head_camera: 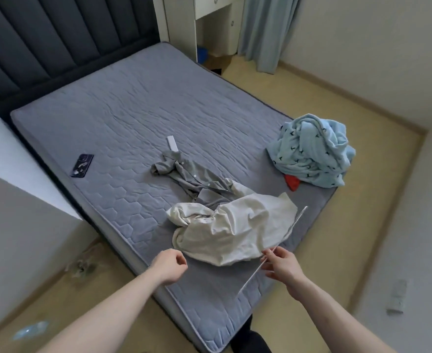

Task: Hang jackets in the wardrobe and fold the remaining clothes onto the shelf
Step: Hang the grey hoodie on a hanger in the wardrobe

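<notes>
Cream jacket (225, 225) lies crumpled on the near part of the bed (108, 118), overlapping a grey shirt (187, 174) just beyond it. The right hand (282, 263) pinches a thin white hanger (290, 230) at the garment's near right edge; the left hand (170, 266) hovers loosely curled beside the near left edge, holding nothing. By my judgement the hanging step is just starting: next the left hand needs to lift the collar so the hanger can slide into the shoulders. A light blue bundle (311, 154) waits far right
</notes>
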The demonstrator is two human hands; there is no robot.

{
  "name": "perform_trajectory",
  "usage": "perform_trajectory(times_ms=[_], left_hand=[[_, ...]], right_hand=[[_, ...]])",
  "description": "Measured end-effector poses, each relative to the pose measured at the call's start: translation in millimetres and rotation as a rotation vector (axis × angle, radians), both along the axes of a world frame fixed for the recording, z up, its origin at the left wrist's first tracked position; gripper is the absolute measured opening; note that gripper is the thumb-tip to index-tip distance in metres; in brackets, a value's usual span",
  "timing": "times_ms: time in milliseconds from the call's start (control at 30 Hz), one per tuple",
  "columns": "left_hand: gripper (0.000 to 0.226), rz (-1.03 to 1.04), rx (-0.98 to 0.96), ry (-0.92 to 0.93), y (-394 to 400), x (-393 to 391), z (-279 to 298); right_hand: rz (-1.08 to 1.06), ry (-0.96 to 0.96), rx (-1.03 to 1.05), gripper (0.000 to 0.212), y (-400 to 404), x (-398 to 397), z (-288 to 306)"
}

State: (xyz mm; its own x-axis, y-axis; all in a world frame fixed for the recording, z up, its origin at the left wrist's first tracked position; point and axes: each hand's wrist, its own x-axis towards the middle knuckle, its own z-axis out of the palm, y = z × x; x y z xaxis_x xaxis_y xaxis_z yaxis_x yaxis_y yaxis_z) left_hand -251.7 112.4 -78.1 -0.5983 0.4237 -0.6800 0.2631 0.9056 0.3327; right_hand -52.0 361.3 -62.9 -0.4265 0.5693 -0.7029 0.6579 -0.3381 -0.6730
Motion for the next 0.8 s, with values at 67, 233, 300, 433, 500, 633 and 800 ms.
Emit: perform_trajectory(times_ms=[67,233,300,433,500,633,800], left_hand=[[0.007,0.01,-0.059,0.007,32,-1,-28],[0.014,-0.017,-0.111,-0.055,106,-1,-107],[0.027,-0.078,-0.125,-0.098,129,4,-143],[0.042,-0.189,-0.172,-0.161,166,18,-220],[0.05,-0.252,-0.222,-0.183,181,29,-257],[0.065,-0.377,-0.39,-0.195,196,51,-316],[0.082,-0.23,-0.336,-0.1,189,72,-333]], right_hand=[[0.04,-0.017,0.006,0.018,38,-7,-21],[0.092,-0.045,0.037,0.019,112,-28,-81],[0.102,-0.046,0.044,0.018,131,-34,-107],[0.108,-0.048,0.092,0.018,161,-39,-161],[0.117,-0.058,0.105,0.019,171,-34,-189],[0.164,-0.067,0.134,0.021,178,-23,-232],[0.192,-0.077,0.137,0.022,177,-9,-236]])
